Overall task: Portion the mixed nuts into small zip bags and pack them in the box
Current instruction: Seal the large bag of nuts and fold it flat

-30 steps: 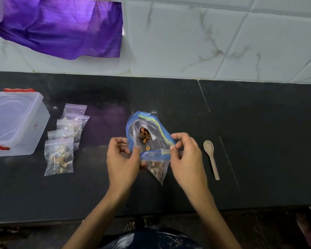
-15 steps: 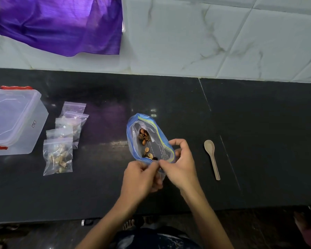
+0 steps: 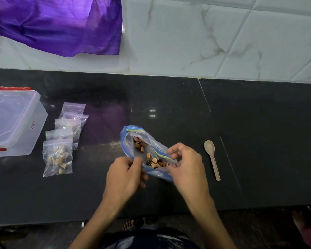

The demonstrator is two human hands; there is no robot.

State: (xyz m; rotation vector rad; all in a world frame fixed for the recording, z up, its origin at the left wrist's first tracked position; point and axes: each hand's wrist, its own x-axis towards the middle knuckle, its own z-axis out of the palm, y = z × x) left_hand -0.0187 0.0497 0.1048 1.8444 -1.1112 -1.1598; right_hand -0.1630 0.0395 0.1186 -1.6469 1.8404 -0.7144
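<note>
L hand (image 3: 124,174) + R hand (image 3: 186,165): fingers curled, pinching near lip of big blue zip bag (image 3: 133,141), mid worktop. Small bag hidden, can't tell who holds it. Nuts (image 3: 155,161) near mouth. Filled small bags (image 3: 57,157) + box (image 3: 13,121) at left edge. Tip: keep mouth wide, tilt gently.

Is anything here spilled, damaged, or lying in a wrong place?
Nothing stands out. The nuts stay inside the big bag, no loose ones show on the counter, the small bags lie beside the closed box, and the spoon lies flat.

Bare counter (image 3: 267,141) right of spoon (image 3: 211,159); small bags (image 3: 58,157) crowd box (image 3: 14,123).
</note>
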